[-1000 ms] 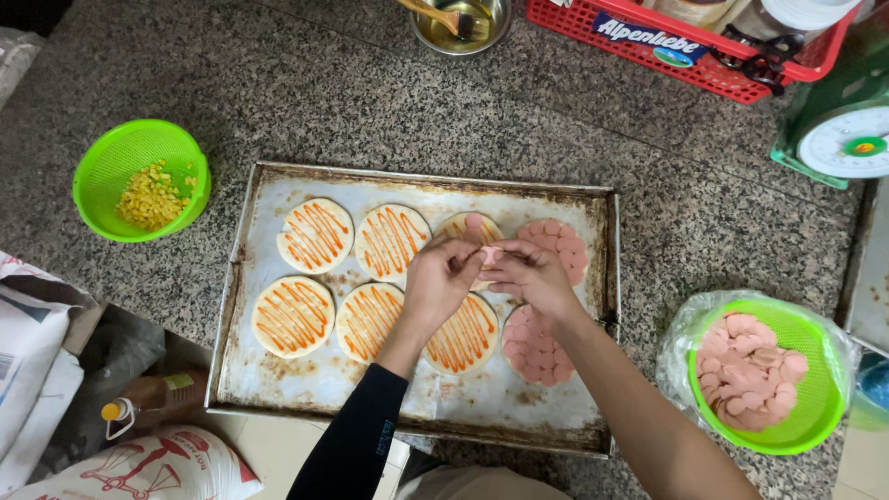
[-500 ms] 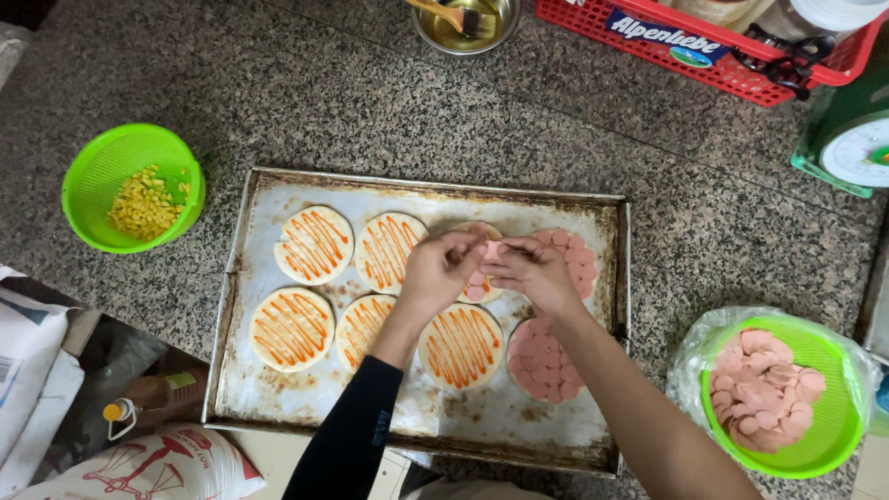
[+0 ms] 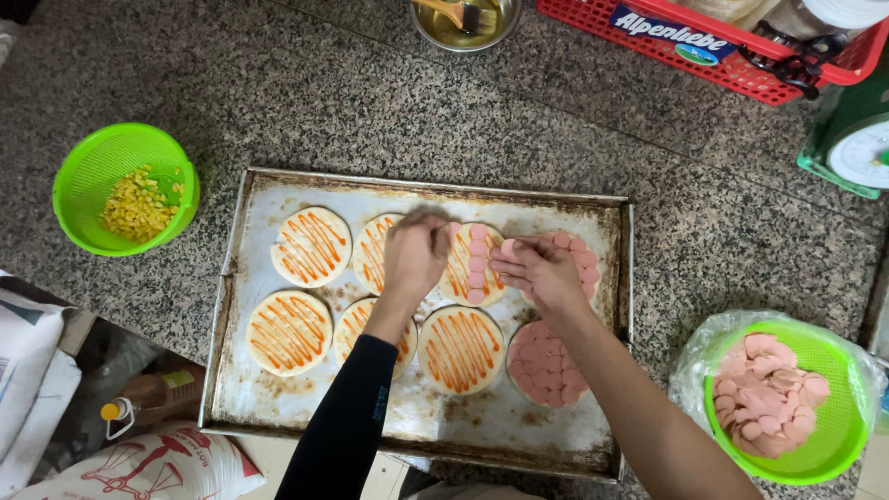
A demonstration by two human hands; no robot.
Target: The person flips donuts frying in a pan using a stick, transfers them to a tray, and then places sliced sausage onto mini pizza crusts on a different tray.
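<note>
Head view: hands [image 3: 417, 255] over sausage-topped dough round [image 3: 472, 268]

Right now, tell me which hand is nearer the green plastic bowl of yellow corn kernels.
Left. The left hand hovers over the metal baking tray, right of the green plastic bowl of yellow corn kernels. The right hand is farther right, beyond the left one.

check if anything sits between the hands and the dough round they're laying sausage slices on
Nothing visible does. The left hand and right hand are right over the dough round, already partly covered with sausage slices.
</note>
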